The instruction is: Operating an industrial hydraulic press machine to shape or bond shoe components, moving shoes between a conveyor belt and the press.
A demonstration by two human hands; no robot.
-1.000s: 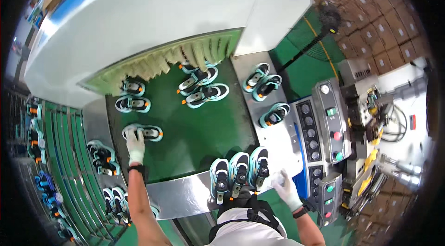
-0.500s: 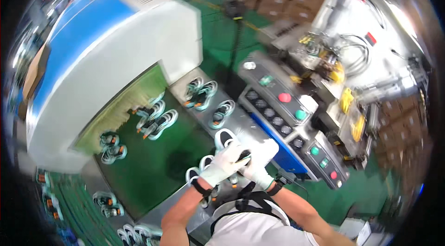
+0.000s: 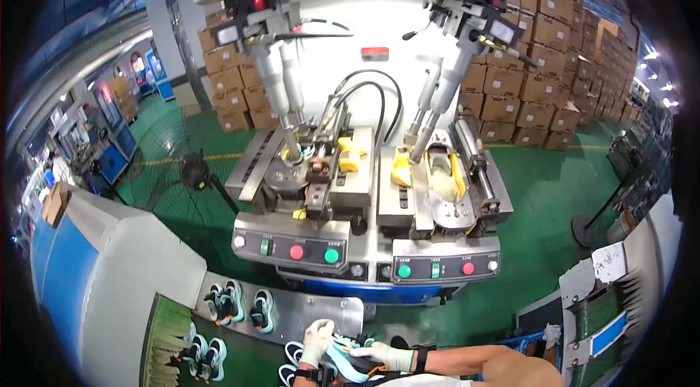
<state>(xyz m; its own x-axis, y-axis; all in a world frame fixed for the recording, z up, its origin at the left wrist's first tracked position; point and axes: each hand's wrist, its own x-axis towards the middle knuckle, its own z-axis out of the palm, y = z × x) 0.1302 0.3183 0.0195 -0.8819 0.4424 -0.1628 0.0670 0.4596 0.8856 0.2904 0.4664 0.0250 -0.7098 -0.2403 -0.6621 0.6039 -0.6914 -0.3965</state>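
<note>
The hands partly hide a pale-blue, black and orange-trimmed shoe (image 3: 348, 367), so its upper is hard to make out. White-gloved left hand (image 3: 317, 343) and white-gloved right hand (image 3: 384, 355) grip it between them, low in view beside the grey metal surface (image 3: 310, 307). Printing on the grey control panels (image 3: 279, 247) is too small to read.

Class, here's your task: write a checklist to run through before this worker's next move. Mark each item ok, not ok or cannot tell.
1. Left hand gloved and on the pale-blue shoe: ok.
2. Right hand gloved and on that shoe: ok.
3. One hand free: not ok, both are occupied.
4. Hands away from the left control panel and right control panel: ok.
5. Shoe free of flaws: cannot tell, the hands partly hide it.
</note>
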